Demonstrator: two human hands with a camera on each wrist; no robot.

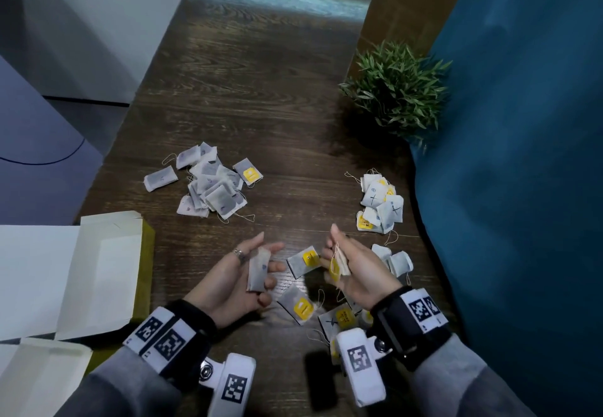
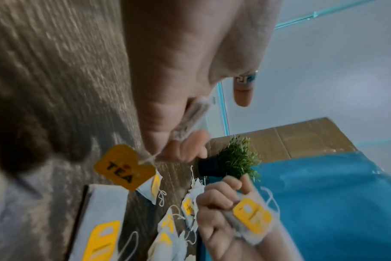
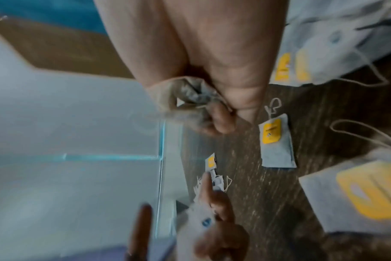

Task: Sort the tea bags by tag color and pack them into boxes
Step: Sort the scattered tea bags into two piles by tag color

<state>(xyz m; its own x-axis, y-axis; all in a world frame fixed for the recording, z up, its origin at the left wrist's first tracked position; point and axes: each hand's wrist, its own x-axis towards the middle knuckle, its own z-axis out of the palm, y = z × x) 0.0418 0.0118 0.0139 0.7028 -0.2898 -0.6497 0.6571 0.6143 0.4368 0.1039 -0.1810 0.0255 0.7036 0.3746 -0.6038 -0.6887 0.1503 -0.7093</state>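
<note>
My left hand (image 1: 241,273) is palm up and grips a white tea bag (image 1: 257,269) with a blue mark between thumb and fingers. In the left wrist view a yellow TEA tag (image 2: 124,166) hangs on a thread just under that hand. My right hand (image 1: 346,266) pinches a crumpled tea bag with a yellow tag (image 1: 336,266). A pile of blue-marked bags (image 1: 208,184) lies at mid left and a yellow-tag pile (image 1: 380,202) at the right. Loose yellow-tag bags (image 1: 303,261) (image 1: 298,307) lie between and under the hands. An open white box (image 1: 98,273) lies at the left.
A second open white box (image 1: 42,374) sits at the near left corner. A small potted plant (image 1: 396,90) stands at the table's right edge beside a blue surface (image 1: 522,188). Two plain white bags (image 1: 393,258) lie right of my right hand. The dark wooden table (image 1: 254,90) stretches away.
</note>
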